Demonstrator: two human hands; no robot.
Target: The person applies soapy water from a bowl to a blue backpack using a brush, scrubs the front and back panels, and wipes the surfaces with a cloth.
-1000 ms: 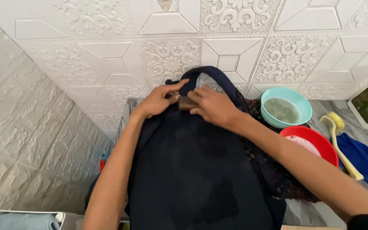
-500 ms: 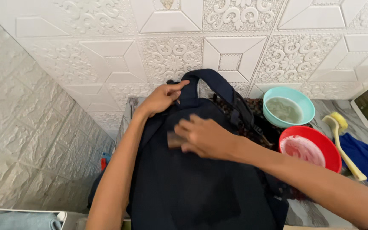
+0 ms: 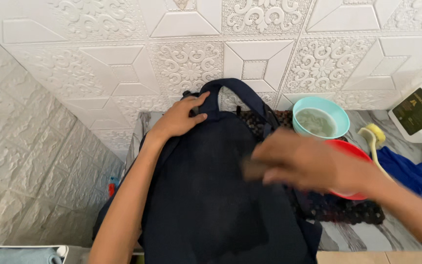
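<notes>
While the backpack lies flat on the table against the wall, it is pinned near its top by the left hand, and the right hand hovers over its right side, blurred by motion.

Several things could go wrong as matters stand. Just beyond the right hand a red bowl is partly hidden by the wrist, and behind it stands a teal bowl with cloudy water in it; either could be knocked or tipped by a sweep of the right arm, and the water would be spilled across the table and onto the dark mat under the bowls. A yellow-headed brush resting to the right of the red bowl could be flicked off in the same way. The backpack could also slide toward the table's near edge if the left hand's hold were eased, since much of its lower part seems to overhang. A darker, damp-looking patch is seen on the fabric below the right hand.

The left hand is curled at the base of the carry handle, fingers bent over the top edge and thumb stretched along it, pressing down rather than fully closed. The right hand appears half closed around a small dark object, though what it is cannot be told through the blur, nor whether it touches the fabric.
</notes>
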